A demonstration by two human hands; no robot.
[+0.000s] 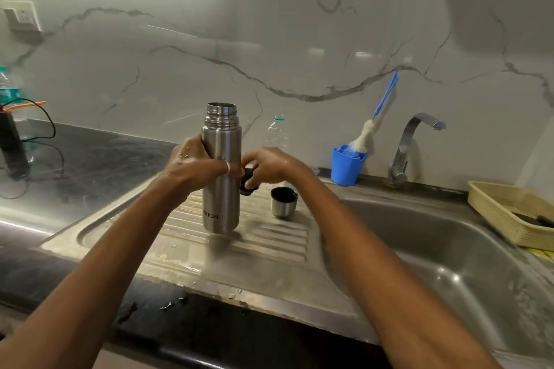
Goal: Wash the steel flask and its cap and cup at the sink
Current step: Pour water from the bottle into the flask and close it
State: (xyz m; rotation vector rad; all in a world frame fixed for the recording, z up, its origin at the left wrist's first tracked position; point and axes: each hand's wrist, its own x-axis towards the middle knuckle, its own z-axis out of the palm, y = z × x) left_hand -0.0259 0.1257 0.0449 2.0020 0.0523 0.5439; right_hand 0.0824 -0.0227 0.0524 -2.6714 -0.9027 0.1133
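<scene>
The steel flask point(221, 177) is upright with its mouth open, just above the ribbed drainboard point(269, 237). My left hand point(195, 163) grips its body from the left. My right hand point(266, 166) holds the black cap point(248, 181) right beside the flask. The steel cup point(284, 201) stands mouth-up on the drainboard to the right, apart from both hands.
The sink basin point(434, 249) lies to the right with the tap point(410, 147) behind it. A blue holder point(346, 166) with a bottle brush point(368, 132) stands by the wall. A clear plastic bottle point(277, 133) is behind the flask. A cream basket point(509, 213) sits far right.
</scene>
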